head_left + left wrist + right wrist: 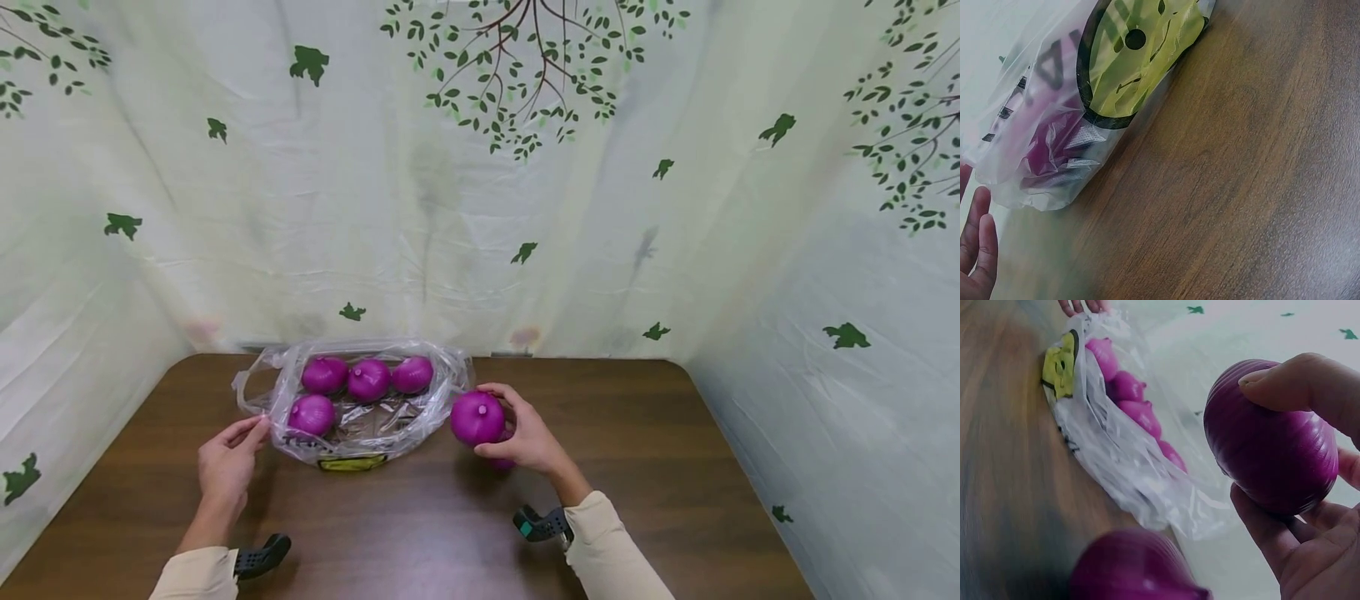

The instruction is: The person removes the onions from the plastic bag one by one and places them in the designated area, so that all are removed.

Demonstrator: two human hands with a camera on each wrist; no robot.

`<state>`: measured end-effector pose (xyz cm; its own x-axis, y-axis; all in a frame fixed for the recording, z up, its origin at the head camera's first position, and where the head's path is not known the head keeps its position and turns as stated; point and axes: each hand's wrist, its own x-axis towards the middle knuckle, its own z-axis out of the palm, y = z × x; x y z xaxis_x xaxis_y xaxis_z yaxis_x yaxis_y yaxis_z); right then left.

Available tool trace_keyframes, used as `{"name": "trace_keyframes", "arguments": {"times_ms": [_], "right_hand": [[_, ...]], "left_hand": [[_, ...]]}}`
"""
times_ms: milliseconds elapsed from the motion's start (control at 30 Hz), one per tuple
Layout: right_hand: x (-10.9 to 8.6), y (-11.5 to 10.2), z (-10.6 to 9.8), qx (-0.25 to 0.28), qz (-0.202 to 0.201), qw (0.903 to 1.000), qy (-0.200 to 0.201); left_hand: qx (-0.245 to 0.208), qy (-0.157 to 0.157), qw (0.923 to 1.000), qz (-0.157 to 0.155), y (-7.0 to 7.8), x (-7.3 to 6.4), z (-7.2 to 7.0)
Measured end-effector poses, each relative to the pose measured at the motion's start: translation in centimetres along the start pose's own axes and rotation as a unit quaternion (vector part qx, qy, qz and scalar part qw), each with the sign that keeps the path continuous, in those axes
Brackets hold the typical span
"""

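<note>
Holding purple onion [477,418] in right hand [528,437], raised off table [420,533], thumb on near side, fingers curled round far side. With left hand [227,467], pinching near corner of clear plastic bag [453,367] between thumb and forefinger; cannot tell exact set of remaining left fingers. Below right fingers, partly hidden by them in head view, a second onion [1129,565]. Between both sets of fingertips, inside bag, four more onions [369,380]. To the right of left fingers, on bag's near wall, a yellow printed patch [352,462]. Judging by looks: onion firm, moderately heavy, slick on its glossy skin, apt to roll from a loose fingertip hold, liable to bruise if dropped. Best taken round widest girth, thumb opposite fingers, off the narrow tip. Treat bag as light, limp, easily dragged; pinch at rim
</note>
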<state>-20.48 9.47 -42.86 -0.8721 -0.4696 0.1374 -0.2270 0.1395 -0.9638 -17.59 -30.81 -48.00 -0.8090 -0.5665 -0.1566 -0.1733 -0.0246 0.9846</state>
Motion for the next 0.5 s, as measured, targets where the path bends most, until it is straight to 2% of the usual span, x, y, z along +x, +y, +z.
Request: {"name": "trace_keyframes", "arguments": {"times_ms": [100, 233, 500], "right_hand": [[-0.5, 0.0, -0.7, -0.003, 0.002, 0.9999, 0.009], [-0.7, 2.0, -1.9, 0.004, -0.005, 0.9996, 0.029], [-1.9, 3.7, -3.7, -0.004, -0.018, 0.9978, 0.064]], "left_hand": [[-0.006, -0.001, 1.0, 0.005, -0.1, 0.0, -0.1], [-0.014, -0.003, 0.9999, 0.004, -0.1, 0.1, -0.1], [0.034, -0.009, 0.9993, -0.011, 0.0, -0.2, -0.4]]}}
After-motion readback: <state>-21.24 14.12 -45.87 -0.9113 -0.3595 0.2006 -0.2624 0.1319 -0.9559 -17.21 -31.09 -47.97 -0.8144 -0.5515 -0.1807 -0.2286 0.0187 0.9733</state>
